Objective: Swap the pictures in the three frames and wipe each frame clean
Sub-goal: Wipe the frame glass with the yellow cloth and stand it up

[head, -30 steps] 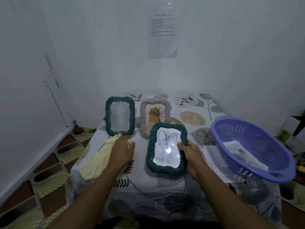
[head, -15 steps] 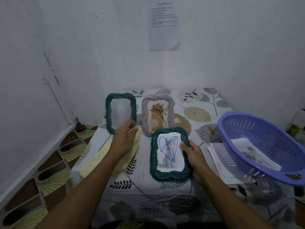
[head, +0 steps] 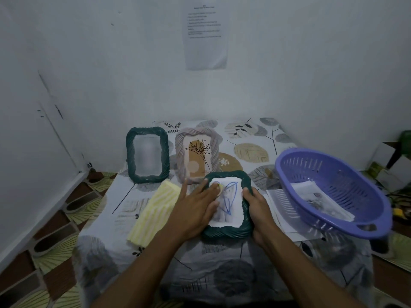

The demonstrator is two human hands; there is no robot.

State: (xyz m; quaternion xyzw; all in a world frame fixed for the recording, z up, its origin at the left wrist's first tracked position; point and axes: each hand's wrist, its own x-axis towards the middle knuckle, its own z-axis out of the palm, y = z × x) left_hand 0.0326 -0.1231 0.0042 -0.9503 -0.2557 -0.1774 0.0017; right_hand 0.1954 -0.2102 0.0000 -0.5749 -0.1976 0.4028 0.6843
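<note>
**Left hand on glass of near green frame, right hand steadying it**

Near green frame (head: 229, 230) lies low on the table (head: 222, 274), front centre, picture with a blue scribble (head: 229, 201) inside. Left hand (head: 195, 207) is spread flat over the frame's left side, fingers (head: 211, 187) splayed apart, pressing a bit of yellow cloth (head: 155, 212) at the glass (most of the cloth trails left on the table). Right hand (head: 255, 210) is clamped on the frame's right edge, thumb on the front. Second green frame (head: 147, 154) and grey frame (head: 196, 156) stand upright behind, side by side. Purple basket (head: 333, 192) on the right, papers inside, more sheets (head: 280, 210) under it.
</note>
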